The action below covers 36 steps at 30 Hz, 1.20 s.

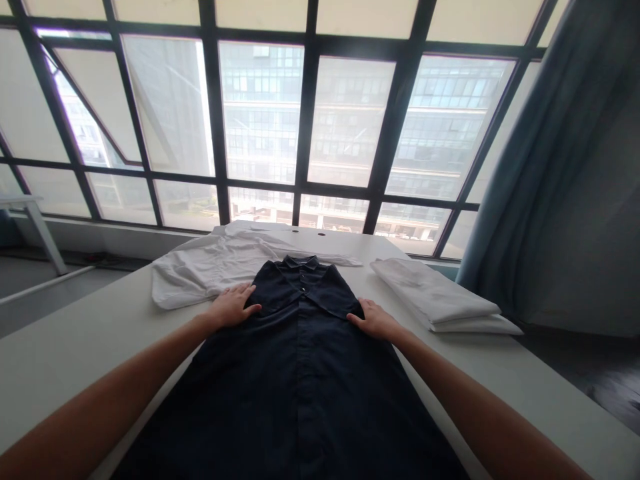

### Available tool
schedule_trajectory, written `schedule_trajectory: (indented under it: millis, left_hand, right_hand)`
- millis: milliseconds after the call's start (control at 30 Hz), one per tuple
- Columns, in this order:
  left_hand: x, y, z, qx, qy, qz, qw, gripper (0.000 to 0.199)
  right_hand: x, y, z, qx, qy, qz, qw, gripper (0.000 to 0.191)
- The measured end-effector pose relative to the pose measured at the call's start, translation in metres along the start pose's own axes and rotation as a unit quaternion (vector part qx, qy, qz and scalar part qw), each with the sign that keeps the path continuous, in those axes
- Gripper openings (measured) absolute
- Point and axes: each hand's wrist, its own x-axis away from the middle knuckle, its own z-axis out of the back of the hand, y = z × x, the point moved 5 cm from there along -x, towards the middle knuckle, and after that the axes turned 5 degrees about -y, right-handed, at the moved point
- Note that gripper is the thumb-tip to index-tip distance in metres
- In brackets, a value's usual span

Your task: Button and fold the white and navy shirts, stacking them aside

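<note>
the dark shirt [300, 373] is lying front up on the white counter [85, 353], its collar pointing toward the window [260, 113] and its body running down toward the person. as for how far things are coming along, the front is lying closed, the collar is sitting neatly in the middle, and the body is spreading long and wide with no fold showing across it. some soft creases are crossing the chest, so the smoothing is probably not yet finished. the lower end is running out of view, and the sleeves are not showing clearly enough to tell how they are lying

the left hand [234, 307] is resting open, palm down, its fingers reaching onto the shirt's left edge near the chest and its thumb spreading apart. the right hand [373, 319] is touching the opposite edge, loosely open, with its thumb lying on the cloth; neither one is visibly gripping

the shirt is looking deep navy, almost black, with small buttons catching light below the collar and a straight placket running down the centre. it is narrowing toward the shoulders and widening toward the person. a rumpled white garment [210, 267] is lying to its left, and a folded white cloth [440, 293] is sitting to its right
</note>
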Motion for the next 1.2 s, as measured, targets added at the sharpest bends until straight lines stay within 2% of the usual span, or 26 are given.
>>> schedule_trajectory:
  millis: [133,233,333,400,500,567,633,833,1067,1200]
  left_hand:
    - [0.013,-0.035,0.019,0.033,0.015,0.076,0.996,0.065]
    - [0.025,-0.038,0.03,0.028,0.026,0.066,0.997,0.067]
    - [0.032,-0.013,0.033,0.006,0.064,0.015,0.998,0.068]
    - [0.034,0.011,0.025,0.002,0.066,-0.027,0.997,0.069]
    - [0.03,0.037,-0.001,0.007,-0.025,-0.061,0.998,0.072]
    - [0.023,0.041,-0.015,0.017,-0.072,-0.068,0.995,0.073]
    - [0.011,0.037,-0.021,0.026,-0.083,-0.073,0.994,0.072]
    - [-0.037,0.016,-0.023,0.029,-0.085,-0.073,0.993,0.073]
    - [-0.089,0.006,-0.021,0.018,-0.076,-0.069,0.995,0.074]
    - [-0.109,0.002,-0.021,0.021,-0.069,-0.063,0.995,0.075]
  right_hand:
    - [0.016,0.011,0.0,-0.011,0.038,0.019,0.999,0.077]
    - [0.027,0.01,-0.002,-0.004,0.051,0.037,0.998,0.074]
    - [0.035,-0.003,0.001,0.006,0.101,0.072,0.992,0.071]
    - [0.038,-0.014,0.001,0.01,0.111,0.104,0.988,0.072]
    - [0.033,-0.024,-0.011,0.01,0.042,0.105,0.994,0.075]
    - [0.027,-0.025,-0.018,0.006,0.0,0.093,0.996,0.074]
    - [0.02,-0.023,-0.021,0.004,-0.014,0.083,0.996,0.074]
    - [-0.013,-0.018,-0.019,0.011,-0.015,0.068,0.998,0.074]
    - [-0.072,-0.014,-0.013,-0.002,0.002,0.061,0.998,0.076]
    - [-0.092,-0.013,-0.01,0.002,0.003,0.053,0.999,0.077]
